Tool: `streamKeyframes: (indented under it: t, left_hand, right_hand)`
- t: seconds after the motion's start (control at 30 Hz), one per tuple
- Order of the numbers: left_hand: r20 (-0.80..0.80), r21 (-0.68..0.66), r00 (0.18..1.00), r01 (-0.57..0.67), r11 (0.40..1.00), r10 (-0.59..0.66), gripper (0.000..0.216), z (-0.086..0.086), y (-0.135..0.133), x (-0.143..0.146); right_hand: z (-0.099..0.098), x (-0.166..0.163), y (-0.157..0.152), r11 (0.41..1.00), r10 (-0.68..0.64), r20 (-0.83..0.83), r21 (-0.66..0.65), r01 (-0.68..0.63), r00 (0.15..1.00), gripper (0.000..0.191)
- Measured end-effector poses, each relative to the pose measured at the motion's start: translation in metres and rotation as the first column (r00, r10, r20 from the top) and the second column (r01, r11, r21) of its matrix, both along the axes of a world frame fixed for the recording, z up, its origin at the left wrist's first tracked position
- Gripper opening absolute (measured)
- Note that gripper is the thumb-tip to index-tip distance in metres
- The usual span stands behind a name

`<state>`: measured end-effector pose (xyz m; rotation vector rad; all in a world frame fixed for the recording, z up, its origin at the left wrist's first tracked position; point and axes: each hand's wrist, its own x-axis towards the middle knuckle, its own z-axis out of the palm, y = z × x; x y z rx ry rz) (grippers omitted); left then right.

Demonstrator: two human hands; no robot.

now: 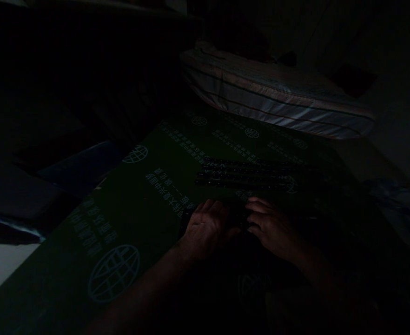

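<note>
My left hand [210, 225] lies on a dark cloth-like piece with pale specks [183, 223], its fingers bent over the far side and its thumb stretched to the right. My right hand [273, 228] rests on the same dark piece, fingers apart and pointing left toward the left hand. Much of that piece is hidden under the hands and lost in shadow. Just beyond the hands lie several long dark strips with white specks [240, 177], side by side. The light is too poor to make out their material for certain.
Everything lies on a green board [135, 200] printed with white globe marks and characters. A pale striped mattress-like pad [278, 100] lies across its far end. To the left, beyond the board's edge, is a dark bluish flat thing [82, 163]. A crumpled pale bundle [393, 193] shows dimly at right.
</note>
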<state>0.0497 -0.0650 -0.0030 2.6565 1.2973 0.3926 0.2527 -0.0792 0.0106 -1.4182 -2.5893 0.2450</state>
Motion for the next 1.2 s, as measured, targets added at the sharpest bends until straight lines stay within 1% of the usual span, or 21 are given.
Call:
streamKeyframes:
  t: [0.17, 0.4, 0.7, 0.83, 0.97, 1.07, 1.2]
  left_hand:
    - [-0.004, 0.001, 1.0, -0.006, 1.0, 0.006, 0.033, 0.0, -0.001, 0.0]
    - [-0.004, 0.007, 1.0, 0.004, 1.0, -0.004, 0.035, -0.001, 0.0, -0.001]
    - [-0.001, 0.006, 1.0, -0.004, 1.0, 0.004, 0.039, -0.004, -0.001, 0.0]
    - [-0.005, -0.003, 1.0, -0.01, 1.0, 0.01, 0.039, -0.003, 0.0, 0.0]
    - [-0.015, -0.005, 1.0, -0.016, 1.0, 0.016, 0.037, -0.002, -0.001, 0.0]
    - [-0.025, 0.0, 1.0, -0.018, 1.0, 0.018, 0.036, -0.002, 0.0, 0.0]
    - [-0.013, 0.015, 1.0, -0.008, 1.0, 0.008, 0.038, -0.003, 0.0, 0.0]
  right_hand:
    - [-0.001, -0.001, 0.0, 1.0, -0.003, -0.013, -0.003, 0.003, 1.0, 0.012]
    - [-0.003, 0.001, 0.0, 0.999, 0.0, -0.069, -0.046, -0.003, 0.998, 0.014]
    - [-0.002, 0.002, -0.002, 0.999, 0.022, -0.045, -0.034, -0.024, 0.999, 0.012]
    - [-0.002, 0.001, -0.003, 1.0, 0.0, -0.03, -0.029, -0.001, 1.0, 0.01]
    - [-0.003, 0.001, -0.002, 0.999, -0.011, -0.054, -0.039, 0.009, 0.998, 0.01]
    - [-0.005, 0.002, -0.002, 0.999, -0.034, -0.081, -0.022, 0.033, 0.996, 0.011]
    - [-0.01, 0.004, -0.007, 0.997, -0.047, -0.114, 0.054, 0.053, 0.992, 0.01]
